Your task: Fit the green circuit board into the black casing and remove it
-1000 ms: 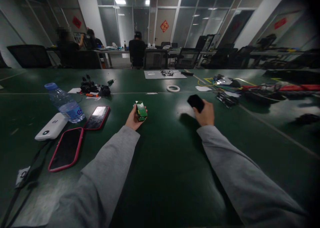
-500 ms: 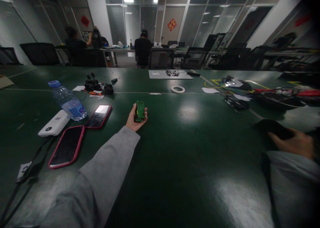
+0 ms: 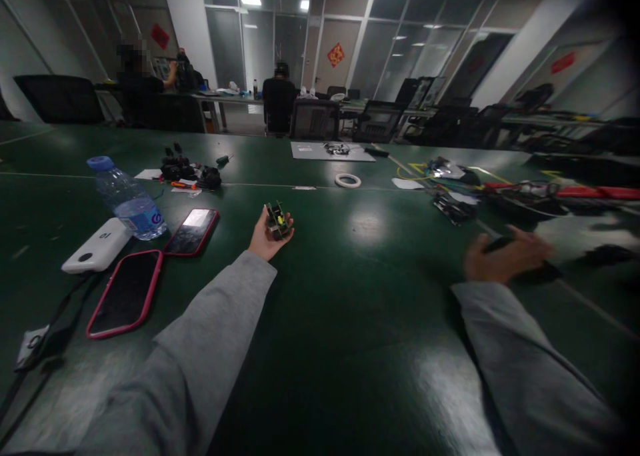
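My left hand [image 3: 267, 239] is closed around a small green circuit board assembly [image 3: 279, 221], held up over the table. The assembly is tilted, showing its board edges and a yellow part between them. On the right, my right hand [image 3: 507, 255] is blurred by motion. Its thumb and fingers are around a dark black object [image 3: 543, 273], which shows between and below them; its kind cannot be made out. Both forearms wear grey sleeves.
Left on the green table [image 3: 350, 323] are a water bottle [image 3: 133, 206], a white power bank [image 3: 97, 246] and two red-edged phones [image 3: 127, 293]. Farther back lie black cables [image 3: 187, 173], a tape roll [image 3: 348, 181] and a grey mat [image 3: 310, 151]. Wires and parts [image 3: 453, 206] clutter the right.
My right hand has moved left with the black object and turned. The circuit board assembly in my left hand has tilted from its flat green face to its edges. The view shifted slightly.
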`<act>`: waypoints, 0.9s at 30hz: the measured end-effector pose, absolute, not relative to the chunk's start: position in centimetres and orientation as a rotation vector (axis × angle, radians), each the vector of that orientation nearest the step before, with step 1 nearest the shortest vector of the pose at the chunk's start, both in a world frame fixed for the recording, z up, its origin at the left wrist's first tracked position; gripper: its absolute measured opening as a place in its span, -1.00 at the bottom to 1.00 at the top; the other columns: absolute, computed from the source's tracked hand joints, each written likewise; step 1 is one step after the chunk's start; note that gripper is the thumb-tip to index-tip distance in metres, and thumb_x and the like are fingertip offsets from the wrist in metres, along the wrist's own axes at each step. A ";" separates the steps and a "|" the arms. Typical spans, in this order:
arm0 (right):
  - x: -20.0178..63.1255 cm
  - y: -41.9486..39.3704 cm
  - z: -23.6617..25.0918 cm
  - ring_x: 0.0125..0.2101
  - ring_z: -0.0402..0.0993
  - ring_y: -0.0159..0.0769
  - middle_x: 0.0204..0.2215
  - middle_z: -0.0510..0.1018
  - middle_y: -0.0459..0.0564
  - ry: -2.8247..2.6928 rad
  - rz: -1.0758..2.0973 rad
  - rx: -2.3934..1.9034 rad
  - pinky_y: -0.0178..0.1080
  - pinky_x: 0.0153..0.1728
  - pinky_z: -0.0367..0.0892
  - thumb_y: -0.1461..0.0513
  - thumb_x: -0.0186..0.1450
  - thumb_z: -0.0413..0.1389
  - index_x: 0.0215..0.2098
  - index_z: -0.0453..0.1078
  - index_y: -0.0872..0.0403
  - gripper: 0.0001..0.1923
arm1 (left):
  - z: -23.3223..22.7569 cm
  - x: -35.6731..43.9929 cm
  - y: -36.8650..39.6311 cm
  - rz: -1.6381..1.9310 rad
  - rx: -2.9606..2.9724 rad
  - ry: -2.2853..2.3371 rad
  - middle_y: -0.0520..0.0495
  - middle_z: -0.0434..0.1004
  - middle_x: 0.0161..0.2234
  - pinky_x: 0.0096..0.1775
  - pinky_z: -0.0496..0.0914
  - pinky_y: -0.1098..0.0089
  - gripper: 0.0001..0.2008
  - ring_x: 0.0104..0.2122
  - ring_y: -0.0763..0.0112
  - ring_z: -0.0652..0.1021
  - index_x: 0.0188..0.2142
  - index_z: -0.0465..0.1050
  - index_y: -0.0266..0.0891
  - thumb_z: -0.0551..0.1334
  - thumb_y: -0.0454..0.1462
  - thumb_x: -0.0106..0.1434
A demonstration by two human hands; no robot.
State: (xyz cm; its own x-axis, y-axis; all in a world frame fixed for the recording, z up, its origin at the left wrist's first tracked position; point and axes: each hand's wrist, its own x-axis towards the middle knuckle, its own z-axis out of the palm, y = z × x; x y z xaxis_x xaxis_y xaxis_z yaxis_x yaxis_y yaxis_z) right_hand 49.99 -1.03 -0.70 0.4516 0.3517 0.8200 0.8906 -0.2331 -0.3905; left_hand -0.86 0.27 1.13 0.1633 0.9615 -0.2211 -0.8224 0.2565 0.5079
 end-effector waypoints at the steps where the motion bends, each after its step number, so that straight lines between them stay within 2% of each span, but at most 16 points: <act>1: 46.2 -0.5 -0.7 0.21 0.03 0.23 0.04 0.21 0.55 -1.186 -0.687 -1.742 0.28 0.12 -0.06 0.04 0.30 0.10 0.16 0.27 0.32 -0.38 | 1.2 -0.8 0.2 1.295 0.308 0.566 -0.14 0.56 -0.18 -0.17 0.47 0.22 -0.62 -0.20 0.27 0.59 -0.07 0.41 -0.16 0.18 0.03 0.27; 3: 36.9 -0.5 -0.7 0.11 0.18 0.06 -0.03 0.29 0.40 -1.458 -0.566 -1.520 0.15 0.10 0.13 0.05 0.32 0.05 0.08 0.32 0.27 -0.48 | 1.2 -0.8 0.2 1.291 0.315 0.574 -0.14 0.56 -0.17 -0.17 0.47 0.21 -0.61 -0.20 0.26 0.58 -0.04 0.39 -0.13 0.13 0.04 0.30; 6: 22.8 -2.1 -0.2 0.09 0.23 -0.10 0.02 0.30 0.20 -1.815 -0.251 -1.204 0.07 0.11 0.23 0.11 0.38 -0.06 0.13 0.26 0.12 -0.58 | 0.9 -0.8 0.1 1.303 0.320 0.574 -0.12 0.56 -0.17 -0.16 0.46 0.19 -0.63 -0.20 0.27 0.58 -0.02 0.37 -0.09 0.04 0.03 0.35; 8: 15.6 -3.1 0.2 0.11 0.20 -0.12 0.08 0.26 0.18 -1.960 -0.096 -1.061 0.01 0.12 0.26 0.12 0.39 -0.06 0.20 0.21 0.09 -0.55 | 0.6 -0.9 0.3 1.318 0.344 0.576 -0.09 0.56 -0.20 -0.18 0.46 0.21 -0.63 -0.25 0.29 0.59 -0.01 0.38 -0.07 -0.01 0.01 0.37; 10: 11.1 -3.5 0.4 0.15 0.14 -0.07 0.13 0.21 0.19 -2.027 -0.013 -1.014 0.03 0.16 0.23 0.12 0.37 -0.01 0.25 0.16 0.11 -0.48 | 0.2 -1.0 0.5 1.344 0.373 0.576 -0.07 0.56 -0.23 -0.19 0.46 0.25 -0.62 -0.32 0.34 0.58 -0.01 0.39 -0.08 -0.02 0.00 0.38; 14: 8.7 -2.2 -0.1 0.17 0.08 0.00 0.15 0.17 0.21 -1.957 0.064 -1.096 0.13 0.22 0.15 0.13 0.33 0.04 0.31 0.08 0.13 -0.38 | 0.2 -1.0 0.6 1.418 0.365 0.540 -0.06 0.56 -0.20 -0.13 0.46 0.30 -0.59 -0.27 0.36 0.58 0.04 0.40 -0.11 0.01 0.00 0.37; 20: 9.7 -0.4 -1.2 0.18 0.06 -0.04 0.15 0.15 0.26 -1.796 0.174 -1.192 0.10 0.23 0.12 0.15 0.29 0.10 0.33 -0.02 0.19 -0.28 | 1.9 -0.8 -0.4 1.316 0.389 0.521 -0.11 0.55 -0.11 -0.07 0.46 0.25 -0.50 -0.17 0.28 0.58 0.18 0.31 -0.06 0.00 0.04 0.36; 24: 10.4 0.3 -1.3 0.19 0.11 -0.08 0.14 0.20 0.27 -1.649 0.288 -1.228 0.02 0.23 0.15 0.20 0.21 0.16 0.33 -0.06 0.22 -0.19 | 2.1 -1.0 -0.7 1.276 0.436 0.475 -0.11 0.55 -0.11 -0.14 0.47 0.33 -0.56 -0.24 0.36 0.58 0.15 0.36 -0.08 0.04 -0.03 0.37; 27: 11.1 0.9 -1.3 0.15 0.22 -0.12 0.12 0.25 0.23 -1.508 0.394 -1.195 -0.02 0.20 0.20 0.23 0.16 0.19 0.29 0.02 0.17 -0.21 | 1.8 -1.1 -0.6 1.263 0.454 0.487 -0.08 0.56 -0.12 -0.18 0.46 0.38 -0.61 -0.29 0.42 0.57 0.10 0.40 -0.08 0.08 -0.07 0.36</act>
